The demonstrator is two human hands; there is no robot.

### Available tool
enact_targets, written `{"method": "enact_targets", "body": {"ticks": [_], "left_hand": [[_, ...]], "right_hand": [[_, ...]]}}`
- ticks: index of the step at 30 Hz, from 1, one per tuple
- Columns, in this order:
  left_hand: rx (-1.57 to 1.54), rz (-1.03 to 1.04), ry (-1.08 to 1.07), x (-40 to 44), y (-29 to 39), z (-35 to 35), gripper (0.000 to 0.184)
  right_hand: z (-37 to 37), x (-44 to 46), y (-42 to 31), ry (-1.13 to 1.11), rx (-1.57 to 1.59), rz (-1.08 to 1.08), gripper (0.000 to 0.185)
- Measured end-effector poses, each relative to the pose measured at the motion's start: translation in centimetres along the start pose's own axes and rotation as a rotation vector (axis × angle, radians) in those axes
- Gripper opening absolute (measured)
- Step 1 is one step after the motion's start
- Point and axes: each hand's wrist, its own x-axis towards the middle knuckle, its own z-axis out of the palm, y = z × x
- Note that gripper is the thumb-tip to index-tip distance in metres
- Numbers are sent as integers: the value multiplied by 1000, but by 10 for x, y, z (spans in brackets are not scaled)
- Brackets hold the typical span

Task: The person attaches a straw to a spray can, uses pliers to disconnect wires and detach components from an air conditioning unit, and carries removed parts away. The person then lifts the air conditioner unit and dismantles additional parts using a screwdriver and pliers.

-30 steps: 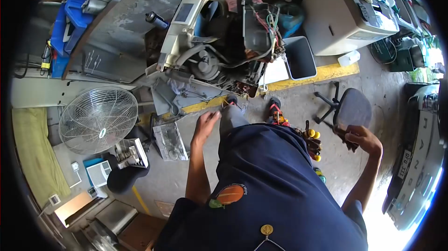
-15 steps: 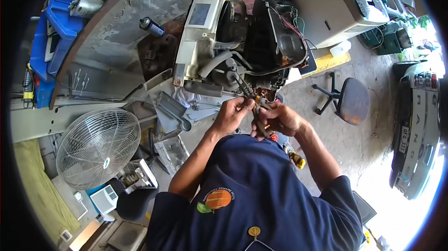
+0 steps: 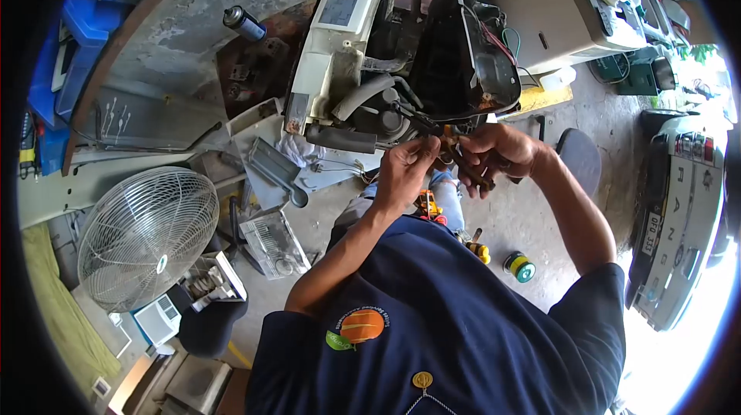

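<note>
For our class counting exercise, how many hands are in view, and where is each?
2. The left hand is at the near edge of the opened machine, fingers pinched; the right hand is beside it, around a tool. No others show.

Grey concrete floor (image 3: 505, 222) spread in front of the dismantled machine (image 3: 378, 68). On it, to the machine's front right, stood a round green-and-yellow container (image 3: 520, 267) and, farther right of the machine, a swivel chair (image 3: 580, 160). To the machine's front left, a pale sheet (image 3: 328, 182) bore a grey scoop-shaped tray (image 3: 278, 172), crumpled plastic (image 3: 299, 151) and thin wires (image 3: 343, 167).
</note>
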Motion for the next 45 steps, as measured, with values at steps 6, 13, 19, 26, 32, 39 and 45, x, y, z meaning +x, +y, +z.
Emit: {"method": "enact_targets", "body": {"ticks": [6, 13, 19, 26, 32, 39, 45], "left_hand": [[-78, -75, 79, 2, 14, 12, 27], [-227, -92, 51, -5, 28, 12, 33], [37, -91, -129, -38, 50, -25, 32], [138, -386, -58, -55, 109, -51, 28], [72, -402, -50, -53, 108, -59, 25], [271, -143, -75, -38, 86, -48, 23], [173, -155, -64, -35, 83, -41, 22]], "right_hand": [[-21, 4, -18, 26, 3, 92, 52], [2, 1, -3, 98, 236, 158, 57], [78, 17, 39, 66, 630, -83, 53], [160, 71, 68, 109, 1028, -312, 47], [155, 68, 74, 70, 969, -353, 47], [108, 47, 70, -39, 851, -262, 49], [108, 30, 50, 1, 839, -176, 50]]}}
